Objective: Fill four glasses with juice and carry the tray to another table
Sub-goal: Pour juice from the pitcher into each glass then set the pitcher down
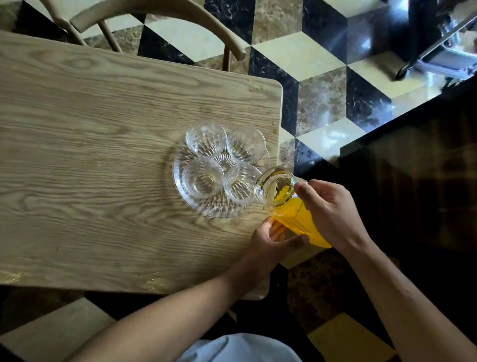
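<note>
Partly hidden: jug (291, 207) base behind left hand (273, 239), right hand (329, 209).

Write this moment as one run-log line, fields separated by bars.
step: start pour | jug: tilted, held by left hand and right hand | glasses: four, empty, on tray | target: near right glass

A round, ribbed clear-glass tray (203, 206) lies near the table's right end. On it stand four clear, fluted glasses, upright and clustered touching: one at 11 o'clock (205, 138), one at 1 o'clock (246, 141), one at 7 o'clock (202, 178) and one at 5 o'clock (241, 184). All look empty. A glass jug (288, 203) of orange juice (301, 222) is tilted, mouth at the 5 o'clock glass's rim.
</note>
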### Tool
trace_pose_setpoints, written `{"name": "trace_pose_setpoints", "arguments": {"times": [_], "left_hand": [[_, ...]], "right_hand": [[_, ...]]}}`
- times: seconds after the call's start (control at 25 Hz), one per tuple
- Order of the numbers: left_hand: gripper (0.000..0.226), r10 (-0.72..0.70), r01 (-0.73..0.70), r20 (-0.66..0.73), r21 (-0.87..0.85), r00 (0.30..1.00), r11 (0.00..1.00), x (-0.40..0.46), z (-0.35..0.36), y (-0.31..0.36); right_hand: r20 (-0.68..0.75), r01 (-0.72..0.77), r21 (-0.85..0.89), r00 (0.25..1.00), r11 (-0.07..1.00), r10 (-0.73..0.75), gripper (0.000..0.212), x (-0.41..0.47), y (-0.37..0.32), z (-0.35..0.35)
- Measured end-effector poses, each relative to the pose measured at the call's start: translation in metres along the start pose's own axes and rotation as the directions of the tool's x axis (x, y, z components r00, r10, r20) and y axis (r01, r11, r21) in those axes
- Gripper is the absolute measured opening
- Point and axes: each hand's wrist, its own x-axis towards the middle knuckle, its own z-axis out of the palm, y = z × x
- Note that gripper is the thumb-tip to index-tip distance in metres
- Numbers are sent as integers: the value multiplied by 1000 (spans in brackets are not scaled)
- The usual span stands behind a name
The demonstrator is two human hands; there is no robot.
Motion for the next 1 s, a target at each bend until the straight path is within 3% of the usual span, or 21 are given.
{"name": "trace_pose_setpoints", "arguments": {"times": [0.2, 0.36, 0.56, 0.72, 0.84, 1.0], "left_hand": [[59, -14, 13, -12, -74, 1000, 997, 7, 0, -2], [29, -2, -3, -54, -86, 999, 996, 2, 9, 1], [26, 16, -22, -60, -100, 998, 995, 2, 14, 1], [41, 25, -31, -86, -76, 996, 997, 3, 15, 0], [35, 21, -26, -95, -58, 995, 998, 4, 15, -4], [60, -4, -3, -108, -62, 994, 998, 6, 16, -10]], "right_hand": [[-10, 5, -118, 1000, 993, -7, 52, 9, -8, 5], [-5, -6, -197, 1000, 980, 5, 53, 12, -13, 12], [7, -20, -273, 1000, 962, 23, 52, 16, -19, 16], [16, -50, -311, 998, 949, 58, 51, 17, -22, 17], [11, -68, -335, 997, 940, 77, 52, 18, -23, 18], [22, -61, -388, 997, 919, 75, 54, 18, -21, 18]]}}
